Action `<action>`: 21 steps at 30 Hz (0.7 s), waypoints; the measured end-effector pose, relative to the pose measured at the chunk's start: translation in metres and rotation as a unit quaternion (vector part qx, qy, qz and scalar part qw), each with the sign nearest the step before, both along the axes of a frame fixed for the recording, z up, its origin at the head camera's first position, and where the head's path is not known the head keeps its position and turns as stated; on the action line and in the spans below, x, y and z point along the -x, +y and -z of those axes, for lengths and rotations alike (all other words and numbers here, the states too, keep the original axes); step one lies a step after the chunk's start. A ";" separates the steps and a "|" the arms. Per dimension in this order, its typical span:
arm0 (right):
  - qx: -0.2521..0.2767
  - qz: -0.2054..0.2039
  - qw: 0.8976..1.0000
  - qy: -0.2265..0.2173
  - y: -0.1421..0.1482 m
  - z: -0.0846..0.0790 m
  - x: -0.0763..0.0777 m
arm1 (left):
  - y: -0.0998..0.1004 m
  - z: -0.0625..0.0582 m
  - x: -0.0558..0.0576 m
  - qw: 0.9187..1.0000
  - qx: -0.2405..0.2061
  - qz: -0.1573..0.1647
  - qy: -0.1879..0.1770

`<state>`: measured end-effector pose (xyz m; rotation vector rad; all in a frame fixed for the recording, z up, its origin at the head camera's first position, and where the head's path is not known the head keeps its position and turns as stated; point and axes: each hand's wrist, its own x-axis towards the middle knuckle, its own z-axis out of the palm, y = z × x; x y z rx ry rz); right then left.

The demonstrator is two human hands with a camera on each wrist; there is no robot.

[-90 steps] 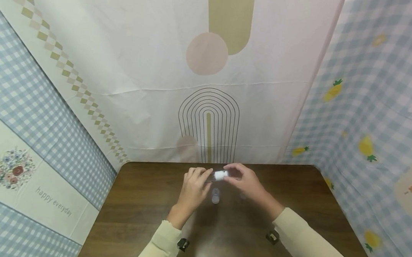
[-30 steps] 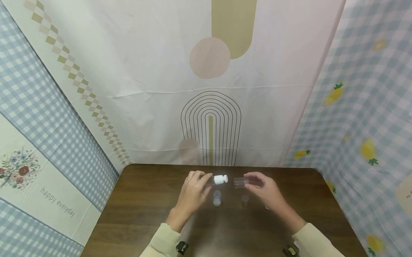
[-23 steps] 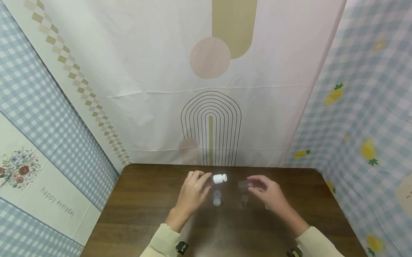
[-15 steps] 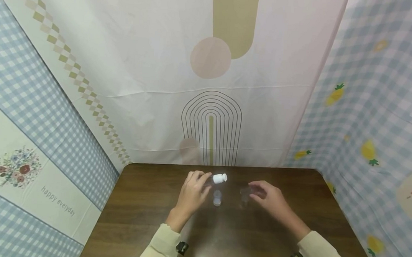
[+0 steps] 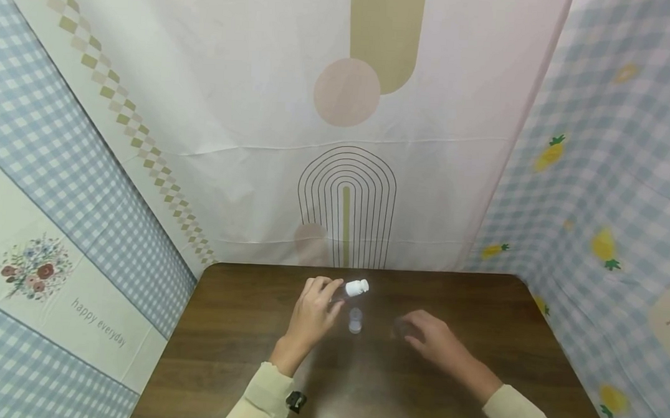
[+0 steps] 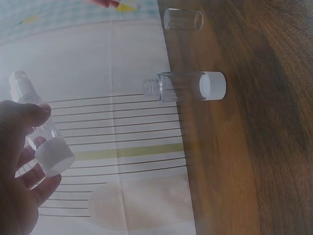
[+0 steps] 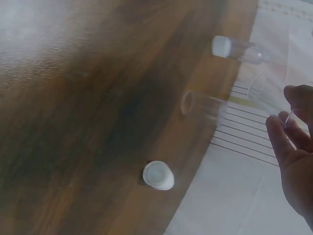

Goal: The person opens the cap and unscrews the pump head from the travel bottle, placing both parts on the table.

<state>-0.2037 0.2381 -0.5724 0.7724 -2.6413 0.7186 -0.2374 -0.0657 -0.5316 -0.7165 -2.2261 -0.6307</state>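
My left hand (image 5: 312,311) grips a small clear bottle (image 6: 54,156) with a white base and a white pump top (image 5: 356,288), tilted above the table. In the right wrist view, my right hand (image 7: 301,142) pinches a clear cap (image 7: 264,93), a see-through open tube; the head view shows it only as a blur. A second clear bottle (image 6: 186,87) with a white base and bare threaded neck stands upright on the table between the hands. Near the right hand another clear cap (image 7: 203,105) stands on the table. A white pump part (image 7: 159,175) rests nearby, hidden in the head view.
The brown wooden table (image 5: 239,354) ends at a straight back edge with rounded corners. Behind it hangs a pale patterned cloth (image 5: 246,192). Checked cloths (image 5: 611,183) close in both sides.
Three seconds ago both hands met at the held bottle. My right hand has since drawn the clear cap off, moving right and down toward the table. The left hand has stayed nearly still.
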 end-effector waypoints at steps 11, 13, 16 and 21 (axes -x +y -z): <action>-0.074 -0.025 0.997 0.029 0.000 0.022 -0.004 | 0.002 0.002 0.001 1.000 0.003 -0.004 0.007; -0.075 -0.029 0.996 0.041 0.000 0.027 -0.004 | 0.002 0.003 0.000 1.000 0.005 -0.003 0.003; -0.073 -0.035 0.995 0.051 0.000 0.033 -0.003 | 0.002 0.004 0.000 1.000 0.007 -0.003 -0.003; -0.079 -0.040 0.995 0.036 -0.003 0.040 -0.001 | 0.002 0.006 -0.001 1.000 0.006 -0.003 -0.005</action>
